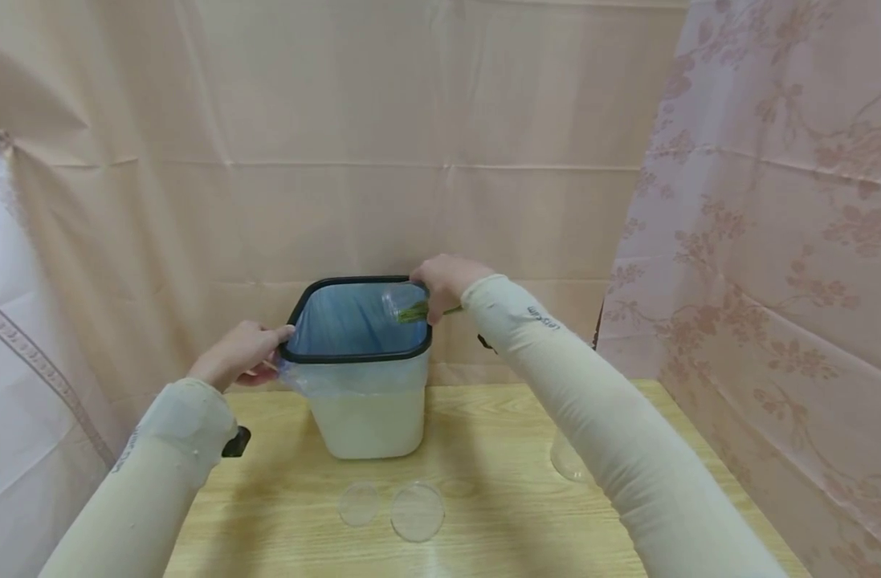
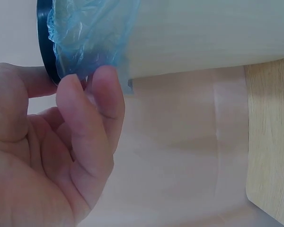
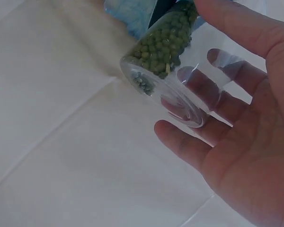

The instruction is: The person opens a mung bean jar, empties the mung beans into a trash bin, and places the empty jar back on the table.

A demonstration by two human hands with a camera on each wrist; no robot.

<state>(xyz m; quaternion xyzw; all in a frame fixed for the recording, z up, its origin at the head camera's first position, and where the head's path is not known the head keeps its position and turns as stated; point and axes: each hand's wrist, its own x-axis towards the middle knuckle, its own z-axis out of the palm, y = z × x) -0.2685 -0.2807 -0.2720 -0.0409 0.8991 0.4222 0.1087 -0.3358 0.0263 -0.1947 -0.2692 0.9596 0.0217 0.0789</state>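
Observation:
A pale trash bin [image 1: 368, 421] with a black rim [image 1: 353, 358] stands at the back of the table, lined with a translucent blue bag [image 1: 339, 321]. At the bin's left corner my left hand [image 1: 241, 353] pinches the rim and the bag's overhang [image 2: 92, 38]. Over the right side of the bin's mouth, my right hand [image 1: 449, 285] holds a clear jar [image 3: 189, 101] tilted, its open end toward the bin. Green beans [image 3: 163, 42] lie along the lower side of the jar. My right forearm hides part of the table.
Two clear round discs [image 1: 418, 512], like lids, lie on the wooden table [image 1: 498, 498] in front of the bin. Another clear container [image 1: 566, 459] stands at the right, partly hidden by my right sleeve. Beige curtain [image 1: 324, 201] hangs close behind the bin, floral curtain [image 1: 794, 265] at the right.

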